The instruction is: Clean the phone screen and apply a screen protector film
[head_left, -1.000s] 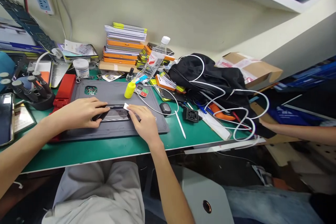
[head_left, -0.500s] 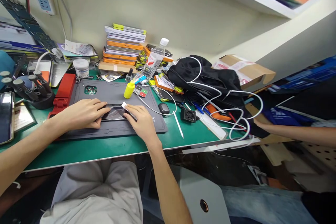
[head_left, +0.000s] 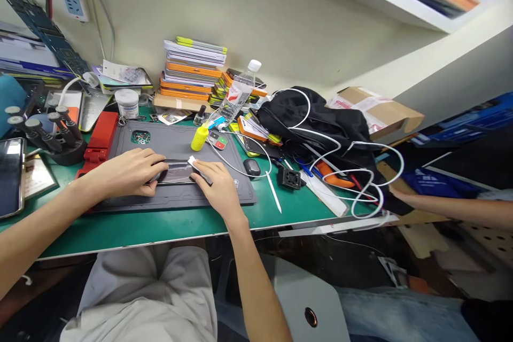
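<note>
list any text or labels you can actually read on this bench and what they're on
No text can be read in this view.
Water bottle label: red and white print, too blurred.
Cardboard box label: too small.
Stacked boxes: no legible lettering.
Papers at the wall: blurred.
Phone under the left hand and right hand: no text visible.

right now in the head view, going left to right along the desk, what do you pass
red holder → left hand → phone → right hand → black mouse → white stylus → small black fan → white cable
</note>
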Available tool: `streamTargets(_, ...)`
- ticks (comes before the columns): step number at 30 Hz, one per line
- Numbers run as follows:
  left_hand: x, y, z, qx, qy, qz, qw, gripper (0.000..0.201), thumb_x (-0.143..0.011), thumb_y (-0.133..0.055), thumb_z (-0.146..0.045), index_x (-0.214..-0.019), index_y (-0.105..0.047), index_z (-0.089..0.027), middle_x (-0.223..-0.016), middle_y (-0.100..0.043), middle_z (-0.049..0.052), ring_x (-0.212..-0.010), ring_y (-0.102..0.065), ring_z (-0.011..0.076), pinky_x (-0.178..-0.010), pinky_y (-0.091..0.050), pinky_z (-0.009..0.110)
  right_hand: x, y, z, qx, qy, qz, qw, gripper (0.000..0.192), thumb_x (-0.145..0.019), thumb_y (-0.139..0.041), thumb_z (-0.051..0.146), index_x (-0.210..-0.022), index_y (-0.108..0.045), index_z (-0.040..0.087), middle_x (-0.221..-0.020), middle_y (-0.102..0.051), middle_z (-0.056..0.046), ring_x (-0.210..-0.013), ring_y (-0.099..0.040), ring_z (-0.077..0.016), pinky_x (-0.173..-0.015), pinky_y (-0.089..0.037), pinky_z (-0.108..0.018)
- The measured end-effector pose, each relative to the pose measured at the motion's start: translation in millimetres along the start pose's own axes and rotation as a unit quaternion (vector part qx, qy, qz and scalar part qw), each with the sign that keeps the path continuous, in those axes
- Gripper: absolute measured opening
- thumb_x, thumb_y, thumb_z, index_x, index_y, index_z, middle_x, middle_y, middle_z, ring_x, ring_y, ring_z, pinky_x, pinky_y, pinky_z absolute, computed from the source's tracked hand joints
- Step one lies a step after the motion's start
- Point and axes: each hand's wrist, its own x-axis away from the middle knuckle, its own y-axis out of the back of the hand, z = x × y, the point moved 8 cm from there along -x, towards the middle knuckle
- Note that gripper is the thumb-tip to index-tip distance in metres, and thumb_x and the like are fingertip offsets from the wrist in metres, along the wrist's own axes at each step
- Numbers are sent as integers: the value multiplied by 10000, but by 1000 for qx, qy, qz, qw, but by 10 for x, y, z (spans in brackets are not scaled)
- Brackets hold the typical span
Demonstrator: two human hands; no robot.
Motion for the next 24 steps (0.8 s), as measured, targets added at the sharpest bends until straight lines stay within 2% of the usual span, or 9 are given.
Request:
streamTargets(4,1,6,-15,-13,-7,6,1000,409,-1039,-579,-223,-1375,-800,-149,-1537,-785,179,-1270,-766,382,-1098,-612,509,0,-3,-5,0,-4,1,1000,345,-1185,-724,362,-1499,-852,301,-1511,-836,-53,-1375,-756,-317,-1245,-599,-536)
streamTargets(9,-8,51,2,27,11,-10,1000,347,-1015,-626,-211,-1311,-808,-195,-1474,-804,163,-1247,-772,366,-1099,-597,493,2,-2,0,-2,-3,0,1000,342,-1185,-721,356,-1493,-855,289,-1499,-842,-53,-1369,-754,-319,-1238,-597,-539)
streamTargets(15,-5,27,29,41,20,0,999,321,-1025,-645,-244,-1302,-806,-222,-1516,-788,149,-1265,-762,347,-1128,-597,470,7,0,-5,-3,-5,3,1000,334,-1181,-722,352,-1483,-860,311,-1488,-847,-55,-1375,-753,-317,-1241,-599,-540)
streamTargets(19,-3,22,20,31,9,3,999,334,-1042,-620,-245,-1315,-801,-180,-1540,-775,182,-1287,-760,376,-1111,-611,504,8,1,0,-3,-2,5,1000,337,-1185,-717,353,-1484,-858,290,-1492,-845,-61,-1376,-751,-317,-1252,-590,-539)
streamTargets(24,-4,28,38,53,18,3,998,326,-1029,-664,-246,-1321,-802,-200,-1538,-779,161,-1296,-762,356,-1144,-596,480,9,-3,2,0,-6,12,1000,360,-1196,-690,374,-1513,-843,301,-1518,-833,-49,-1393,-743,-323,-1263,-583,-546)
